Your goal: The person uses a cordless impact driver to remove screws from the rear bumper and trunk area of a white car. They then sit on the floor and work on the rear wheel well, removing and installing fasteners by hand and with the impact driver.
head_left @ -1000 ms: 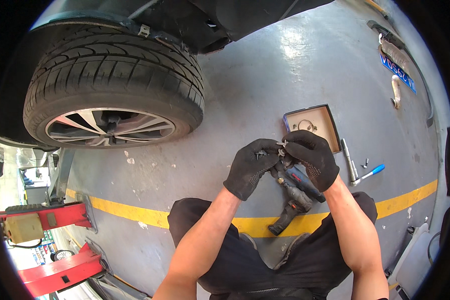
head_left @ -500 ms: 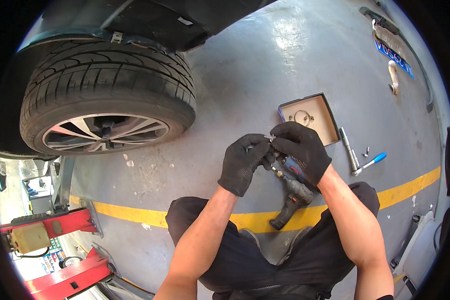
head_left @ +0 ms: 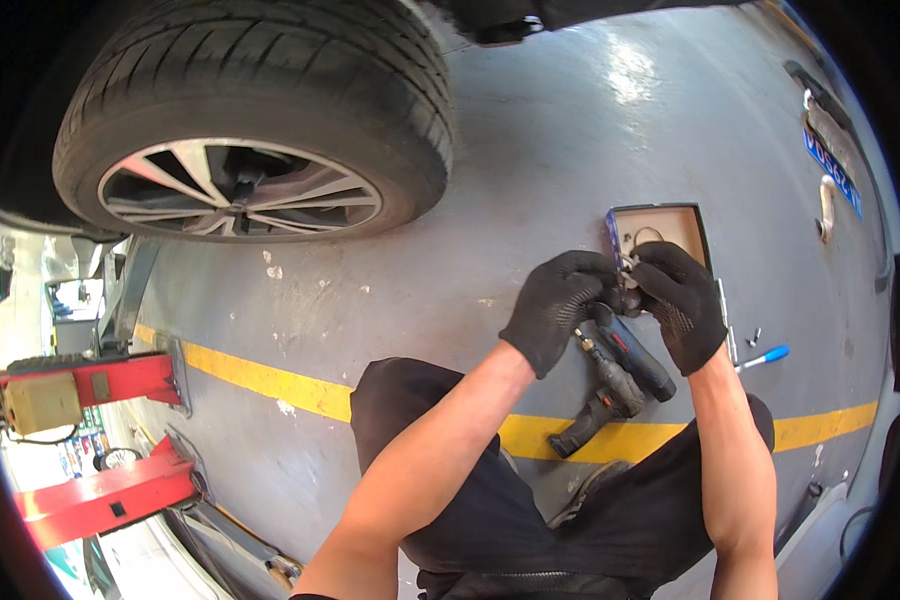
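Both hands wear black gloves with a dotted grip and meet in front of me above the floor. My left hand (head_left: 565,305) and my right hand (head_left: 682,310) are closed, fingertips together, on a small shiny metal part (head_left: 628,264). Its exact kind is too small to make out, and the fingers cover most of it. Just below the hands, a black pistol-grip power drill (head_left: 612,395) lies on the floor. Beside it is a blue-and-black elongated tool (head_left: 638,358). An open shallow box (head_left: 705,232) stands behind my hands, with a ring-shaped clamp (head_left: 648,234) inside.
A blue-handled ratchet (head_left: 765,357) and small metal pieces (head_left: 754,337) lie to the right. A car wheel (head_left: 260,120) hangs at the upper left, near red lift arms (head_left: 130,380). A curved pipe (head_left: 826,210) and blue plate (head_left: 832,172) lie far right. A yellow line (head_left: 260,373) crosses the floor.
The view has shifted, so the wheel looks larger and higher. My hands have moved right relative to the drill, uncovering more of the blue-and-black tool. Both still hold the small part.
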Available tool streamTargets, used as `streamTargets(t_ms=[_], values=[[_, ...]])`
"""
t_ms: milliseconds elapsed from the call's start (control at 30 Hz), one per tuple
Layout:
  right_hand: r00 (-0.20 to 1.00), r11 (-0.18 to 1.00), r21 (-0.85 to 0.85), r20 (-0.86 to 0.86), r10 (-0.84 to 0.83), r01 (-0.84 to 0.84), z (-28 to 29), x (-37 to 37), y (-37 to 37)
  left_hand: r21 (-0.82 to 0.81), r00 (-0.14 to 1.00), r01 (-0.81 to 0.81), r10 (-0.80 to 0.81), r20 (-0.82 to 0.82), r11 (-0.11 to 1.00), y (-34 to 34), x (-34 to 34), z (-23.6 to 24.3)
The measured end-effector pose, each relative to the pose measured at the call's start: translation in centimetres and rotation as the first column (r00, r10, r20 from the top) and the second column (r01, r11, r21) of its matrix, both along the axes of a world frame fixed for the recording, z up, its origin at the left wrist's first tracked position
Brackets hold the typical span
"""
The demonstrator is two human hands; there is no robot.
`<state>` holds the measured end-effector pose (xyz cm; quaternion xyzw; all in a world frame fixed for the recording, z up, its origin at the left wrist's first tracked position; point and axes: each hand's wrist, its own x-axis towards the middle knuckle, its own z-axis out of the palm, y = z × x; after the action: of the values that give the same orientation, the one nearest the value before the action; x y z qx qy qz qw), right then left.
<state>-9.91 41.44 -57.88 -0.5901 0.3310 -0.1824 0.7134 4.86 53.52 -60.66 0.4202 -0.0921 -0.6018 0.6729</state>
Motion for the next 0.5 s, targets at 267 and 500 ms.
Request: streamTargets(t_ms=[267, 500], values=[[0.995, 1.000, 0.016, -0.098, -0.005, 0.007, 0.9, 0.6, 0.6, 0.012, 0.997, 0.032, -0.032, 0.063, 0.999, 0.1, 0.2, 0.0], [0.987, 0.967, 0.223, 0.072, -0.144, 0.125, 0.2, 1.3, 1.2, 0.091, 0.942, -0.032, -0.001, 0.335, 0.995, 0.3, 2.0, 1.0]])
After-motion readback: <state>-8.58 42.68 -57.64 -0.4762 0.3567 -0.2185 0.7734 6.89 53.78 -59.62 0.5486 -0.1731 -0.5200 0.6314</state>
